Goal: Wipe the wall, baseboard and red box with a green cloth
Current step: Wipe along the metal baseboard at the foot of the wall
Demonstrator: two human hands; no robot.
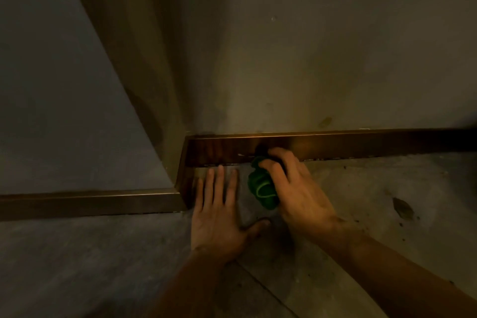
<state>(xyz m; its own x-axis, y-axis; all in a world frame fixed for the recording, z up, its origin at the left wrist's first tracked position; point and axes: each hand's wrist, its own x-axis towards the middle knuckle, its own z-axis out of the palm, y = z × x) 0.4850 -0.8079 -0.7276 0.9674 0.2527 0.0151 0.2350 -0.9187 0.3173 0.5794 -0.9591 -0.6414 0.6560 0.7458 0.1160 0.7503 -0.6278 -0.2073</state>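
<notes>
Baseboard (335, 143) wiping in hand — right hand (296, 188) bunches the green cloth (260, 188) against its lower edge; left hand (219, 214) lies flat, fingers spread, on the floor (361, 201); advisable: firm, overlapping strokes along the strip.

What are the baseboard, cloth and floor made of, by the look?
Baseboard: probably polished metal or glossy laminate, brown; it mirrors light and the hand. Green cloth: soft fabric, possibly microfibre; it bunches into folds in the right hand. Floor: matte grey, likely concrete or stone tile; mottled, stained.
</notes>
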